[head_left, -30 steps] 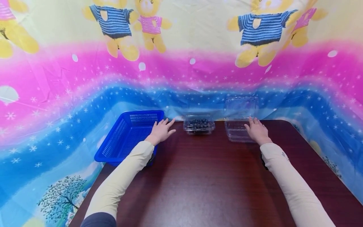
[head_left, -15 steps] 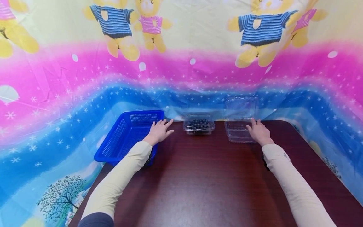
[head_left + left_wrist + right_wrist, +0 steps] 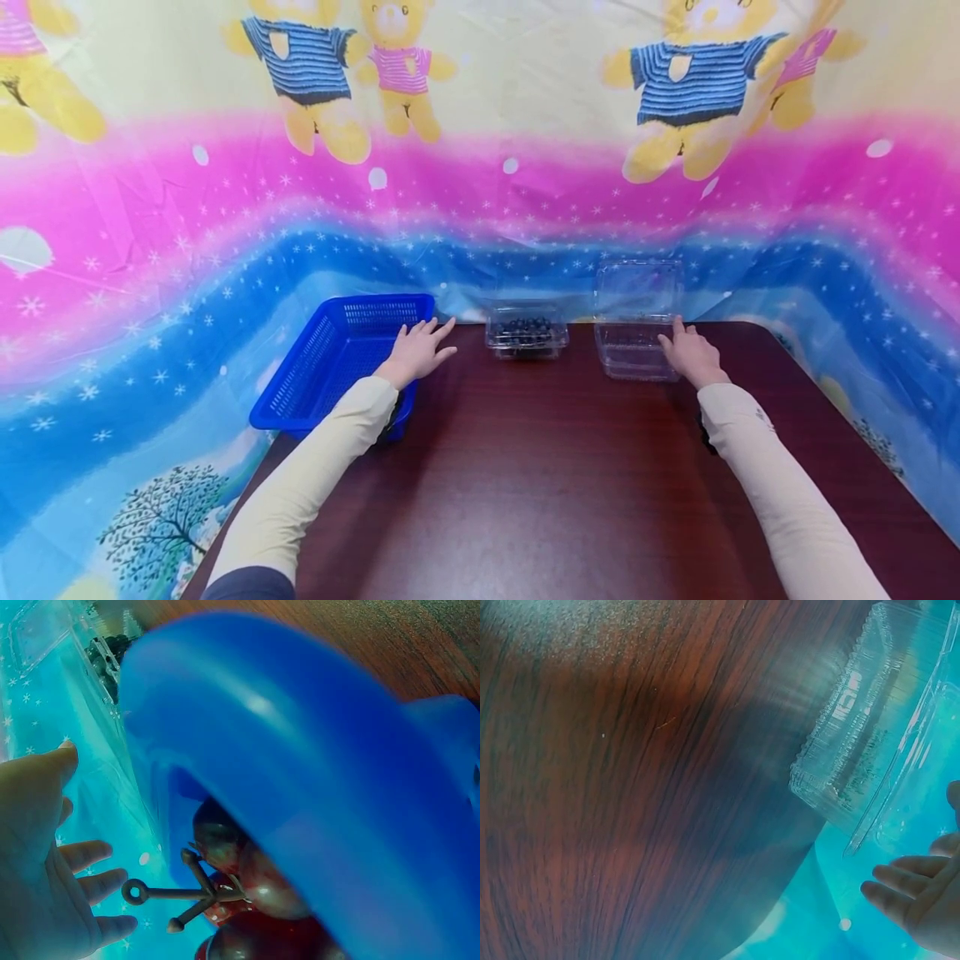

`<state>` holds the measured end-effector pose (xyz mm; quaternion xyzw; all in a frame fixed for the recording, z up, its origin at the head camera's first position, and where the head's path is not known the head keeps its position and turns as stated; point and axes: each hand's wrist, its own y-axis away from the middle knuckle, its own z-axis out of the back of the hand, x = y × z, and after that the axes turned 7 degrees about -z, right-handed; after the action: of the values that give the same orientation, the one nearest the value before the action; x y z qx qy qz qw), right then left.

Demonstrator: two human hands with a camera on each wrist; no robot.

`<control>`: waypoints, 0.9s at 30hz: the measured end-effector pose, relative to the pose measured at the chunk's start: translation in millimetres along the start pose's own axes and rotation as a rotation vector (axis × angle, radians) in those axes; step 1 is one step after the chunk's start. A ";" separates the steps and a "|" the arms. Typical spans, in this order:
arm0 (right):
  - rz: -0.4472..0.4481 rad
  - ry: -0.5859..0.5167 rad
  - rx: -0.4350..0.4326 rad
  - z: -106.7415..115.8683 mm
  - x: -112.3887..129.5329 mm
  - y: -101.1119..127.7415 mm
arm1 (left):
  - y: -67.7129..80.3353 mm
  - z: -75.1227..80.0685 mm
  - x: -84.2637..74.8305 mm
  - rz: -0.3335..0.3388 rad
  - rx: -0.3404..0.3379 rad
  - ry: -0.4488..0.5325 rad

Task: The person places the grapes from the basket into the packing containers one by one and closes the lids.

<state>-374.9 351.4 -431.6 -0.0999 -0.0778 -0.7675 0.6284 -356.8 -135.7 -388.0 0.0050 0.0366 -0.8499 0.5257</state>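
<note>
With fingers spread and holding nothing, the left hand (image 3: 417,353) rests at the blue basket (image 3: 330,363)'s 3 o'clock rim, the right hand (image 3: 692,354) likewise at the empty clamshell (image 3: 633,346)'s 3 o'clock edge, seemingly before any grasp; a firm grip comes next.

A: Backdrop?
B: Printed plastic sheet (image 3: 480,200) hung behind and to both sides of the worktop (image 3: 555,492). Bands from top: pale yellow, pink, blue with white stars. Cartoon bears (image 3: 693,83) in striped shirts along the top; a tree print (image 3: 161,521) at lower left.
A: Worktop surface?
B: Dark reddish-brown wood grain, glossy, with rounded far corners. Grain clear in the right wrist view.
A: Light?
B: Even and bright; soft sheen on the wood. No window or floor in view.
</note>
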 end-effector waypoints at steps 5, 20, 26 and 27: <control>-0.008 -0.016 0.033 1.0 -1.6 -0.1 | 1.9 0.2 2.4 -0.004 0.000 -0.009; 0.012 -0.117 0.096 5.0 -12.0 1.1 | 10.1 -2.3 4.5 -0.034 -0.014 -0.011; 0.036 -0.131 0.074 5.9 -13.3 1.8 | 13.7 -1.7 8.5 -0.034 -0.014 -0.014; 0.040 -0.131 0.068 5.5 -14.1 1.7 | 14.2 -2.1 9.8 -0.034 -0.016 -0.012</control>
<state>-370.2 365.8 -429.8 -0.1300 -0.1430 -0.7436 0.6401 -348.6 -150.6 -391.4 -0.0053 0.0405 -0.8584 0.5113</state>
